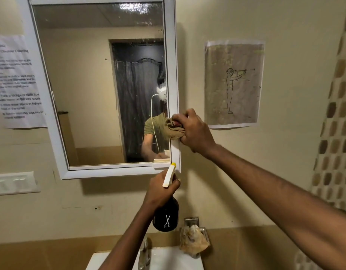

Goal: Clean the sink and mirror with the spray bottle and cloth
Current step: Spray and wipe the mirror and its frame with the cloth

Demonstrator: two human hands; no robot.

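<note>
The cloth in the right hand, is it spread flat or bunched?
Bunched: the cloth is crumpled into a wad in the right hand, pressed against the mirror frame's right edge.

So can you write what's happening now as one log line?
step: wiping mirror edge | right hand: presses bunched tan cloth on white-framed mirror | left hand: holds black spray bottle | white sink: below

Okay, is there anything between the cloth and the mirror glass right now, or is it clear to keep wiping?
Nothing visible blocks it. The right hand grips the cloth against the mirror at its right frame edge. The spray bottle, held in the left hand, sits below the mirror, clear of the glass.
</note>
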